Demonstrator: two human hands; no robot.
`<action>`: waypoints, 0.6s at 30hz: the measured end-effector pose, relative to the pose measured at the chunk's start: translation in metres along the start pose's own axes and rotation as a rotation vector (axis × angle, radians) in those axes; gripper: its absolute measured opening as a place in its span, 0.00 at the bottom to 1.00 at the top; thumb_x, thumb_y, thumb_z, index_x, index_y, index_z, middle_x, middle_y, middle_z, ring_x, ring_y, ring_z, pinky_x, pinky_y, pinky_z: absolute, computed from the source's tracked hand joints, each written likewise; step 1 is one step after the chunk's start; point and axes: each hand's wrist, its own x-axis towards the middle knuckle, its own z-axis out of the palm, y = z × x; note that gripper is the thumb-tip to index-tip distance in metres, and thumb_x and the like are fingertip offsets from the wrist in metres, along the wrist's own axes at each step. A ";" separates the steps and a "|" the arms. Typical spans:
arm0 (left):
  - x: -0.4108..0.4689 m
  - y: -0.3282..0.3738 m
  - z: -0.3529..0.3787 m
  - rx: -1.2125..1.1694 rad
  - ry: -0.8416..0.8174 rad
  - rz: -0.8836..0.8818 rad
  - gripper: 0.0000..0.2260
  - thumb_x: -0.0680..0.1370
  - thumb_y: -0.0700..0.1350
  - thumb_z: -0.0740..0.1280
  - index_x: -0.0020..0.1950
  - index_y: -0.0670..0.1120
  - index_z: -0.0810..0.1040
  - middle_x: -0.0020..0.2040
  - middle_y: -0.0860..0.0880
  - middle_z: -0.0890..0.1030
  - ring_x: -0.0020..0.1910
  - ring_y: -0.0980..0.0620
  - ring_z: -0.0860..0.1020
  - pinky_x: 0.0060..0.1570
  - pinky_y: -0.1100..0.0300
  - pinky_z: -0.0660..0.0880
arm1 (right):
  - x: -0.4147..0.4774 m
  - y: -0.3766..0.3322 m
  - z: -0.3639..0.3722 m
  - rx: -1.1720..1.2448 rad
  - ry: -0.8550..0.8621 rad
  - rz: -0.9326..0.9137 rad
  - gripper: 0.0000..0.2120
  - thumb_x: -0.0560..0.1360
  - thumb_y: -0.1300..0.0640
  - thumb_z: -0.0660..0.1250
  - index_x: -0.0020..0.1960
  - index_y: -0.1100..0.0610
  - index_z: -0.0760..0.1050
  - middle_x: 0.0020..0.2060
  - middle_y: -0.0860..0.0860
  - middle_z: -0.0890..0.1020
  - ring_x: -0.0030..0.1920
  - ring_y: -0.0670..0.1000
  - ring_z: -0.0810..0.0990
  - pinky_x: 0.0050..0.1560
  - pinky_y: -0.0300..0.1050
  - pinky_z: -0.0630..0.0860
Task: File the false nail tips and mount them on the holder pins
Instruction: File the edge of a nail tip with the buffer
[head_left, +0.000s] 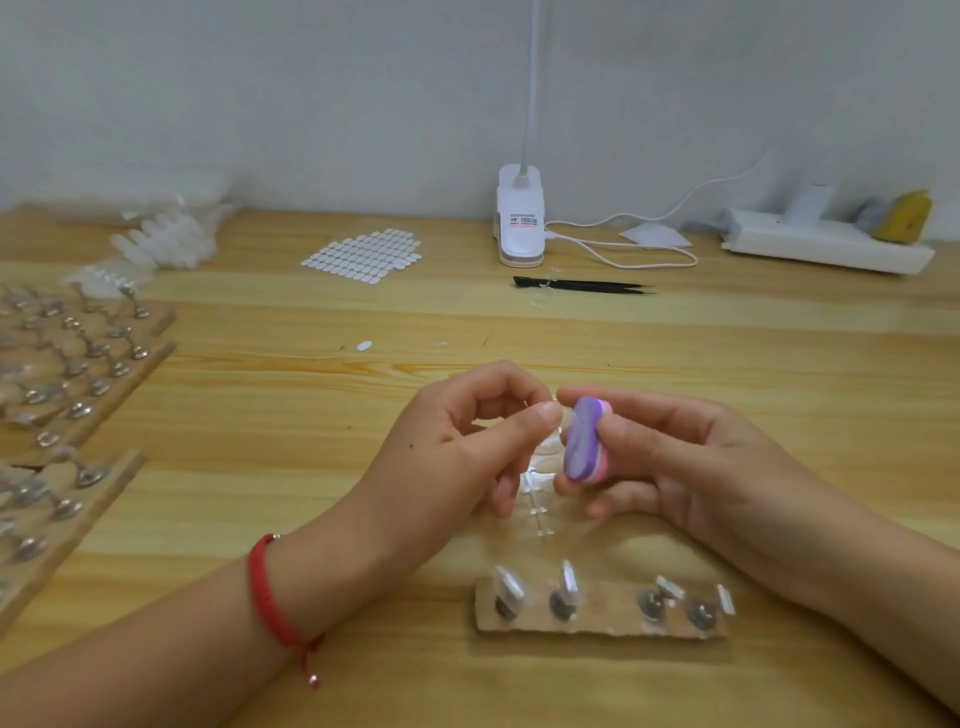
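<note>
Left hand (467, 441) pinches a clear strip of false nail tips (537, 499) between thumb and forefinger, just beyond the cardboard holder (608, 605). Right hand (675, 467) grips a purple-pink buffer block (584, 441) at the strip's upper end. The holder carries four metal pins (563, 603), each with a pale top.

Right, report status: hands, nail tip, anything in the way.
Left hand pinches clear tip strip. Right hand grips purple file block right beside it. Holder board close by, nothing blocking.
</note>
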 end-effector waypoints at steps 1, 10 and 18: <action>0.000 0.000 0.000 0.000 -0.005 0.002 0.05 0.72 0.46 0.66 0.37 0.48 0.77 0.26 0.53 0.72 0.21 0.52 0.69 0.25 0.68 0.66 | 0.000 0.000 0.002 -0.028 -0.010 -0.002 0.14 0.71 0.56 0.69 0.56 0.54 0.83 0.44 0.61 0.85 0.43 0.55 0.85 0.38 0.40 0.80; 0.001 0.000 -0.001 -0.010 -0.052 -0.021 0.05 0.73 0.45 0.65 0.37 0.47 0.77 0.26 0.51 0.73 0.20 0.53 0.68 0.24 0.69 0.65 | -0.001 -0.003 0.005 -0.018 0.018 0.015 0.16 0.69 0.55 0.69 0.56 0.56 0.83 0.44 0.63 0.84 0.43 0.55 0.85 0.37 0.40 0.81; 0.002 -0.001 0.000 -0.001 -0.062 -0.033 0.05 0.73 0.45 0.66 0.38 0.45 0.76 0.26 0.50 0.73 0.19 0.54 0.69 0.24 0.70 0.66 | -0.001 -0.002 0.005 0.020 0.100 -0.007 0.14 0.67 0.56 0.74 0.52 0.58 0.83 0.42 0.62 0.85 0.41 0.57 0.86 0.35 0.41 0.81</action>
